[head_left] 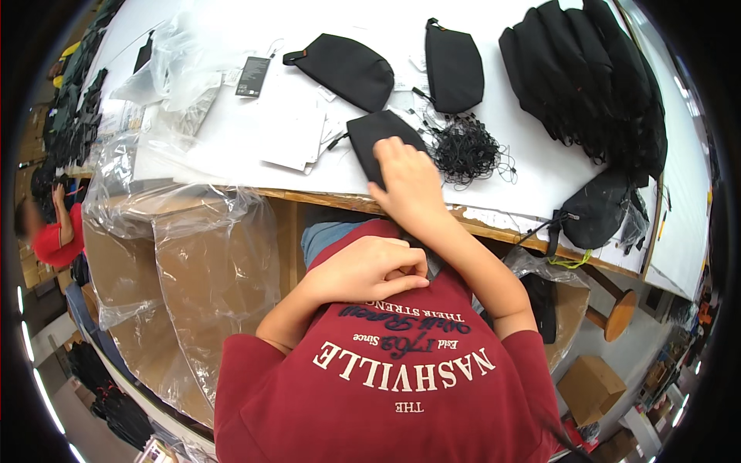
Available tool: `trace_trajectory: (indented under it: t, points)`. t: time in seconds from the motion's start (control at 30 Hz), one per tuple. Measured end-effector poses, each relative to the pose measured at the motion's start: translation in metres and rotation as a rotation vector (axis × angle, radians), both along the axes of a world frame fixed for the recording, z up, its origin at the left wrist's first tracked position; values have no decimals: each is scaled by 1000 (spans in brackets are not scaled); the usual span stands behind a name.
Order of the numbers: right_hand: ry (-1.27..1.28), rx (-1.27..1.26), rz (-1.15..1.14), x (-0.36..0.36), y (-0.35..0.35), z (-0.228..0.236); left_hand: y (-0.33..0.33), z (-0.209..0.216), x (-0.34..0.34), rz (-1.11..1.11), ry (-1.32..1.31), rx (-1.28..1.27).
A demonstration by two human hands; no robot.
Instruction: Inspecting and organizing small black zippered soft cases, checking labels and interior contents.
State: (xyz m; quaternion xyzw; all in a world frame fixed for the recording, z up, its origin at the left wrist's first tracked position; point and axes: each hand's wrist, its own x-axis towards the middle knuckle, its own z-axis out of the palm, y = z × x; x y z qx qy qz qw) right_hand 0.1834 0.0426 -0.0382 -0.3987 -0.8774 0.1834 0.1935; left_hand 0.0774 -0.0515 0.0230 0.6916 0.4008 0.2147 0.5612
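The right hand (409, 181) lies on one black pouch (367, 143) at upper centre, fingers laid across it; I cannot tell whether the thumb pinches it. The left hand (369, 268) curls mid-frame before the maroon shirt (386, 417); whether it holds anything is hidden. Beyond lie two more pouches (455, 69), one tangle of cords (467, 150), one dark tag (252, 77) and a pile of white cards (293, 135); the black heap (579, 77) at upper right overlaps too much to count. All rest on a white table (532, 181), its worn wooden edge (494, 224) crossing mid-frame. A plastic-draped carton (216, 262) stands left, a person in red (60, 239) far left, one stool (620, 315) and one box (590, 390) lower right. White tabletop shows between tangle and heap.
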Motion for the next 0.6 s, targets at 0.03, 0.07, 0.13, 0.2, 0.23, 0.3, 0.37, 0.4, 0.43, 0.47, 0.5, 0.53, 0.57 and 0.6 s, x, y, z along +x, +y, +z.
trace_trajectory:
  t: [0.03,0.07,0.13,0.2,0.23,0.3,0.37,0.4,0.43,0.47,0.5,0.53,0.57,0.6]
  points:
    - [-6,-10,-24,7,3,1,2,2,-2,26,-7,-14]
    - [-10,-21,-52,13,5,4,5,3,-7,49,-11,-29]
    - [56,-31,-80,24,6,13,7,-11,-11,225,-246,88]
    - [128,-32,-95,37,8,28,13,-11,-12,531,-185,216]
    - [200,-84,-116,42,8,39,20,-13,-17,511,56,412]
    - [262,-197,-131,51,4,65,31,-17,-26,500,431,736]
    - [296,-232,-127,55,0,80,30,-19,-28,528,424,795]
    - [280,-247,-114,56,-2,86,30,-22,-29,557,419,856]
    - [264,-262,-100,57,-3,90,28,-31,-26,648,284,956]
    - [263,-262,-106,57,-4,92,29,-29,-27,643,280,955]
    - [276,-248,-81,57,-6,93,31,-23,-29,580,379,1035]
    - [290,-234,-54,57,-7,93,32,-19,-30,515,480,1113]
    - [311,-236,-62,55,-8,94,33,-17,-31,512,502,1087]
    - [311,-235,-63,54,-9,95,33,-16,-32,510,502,1088]
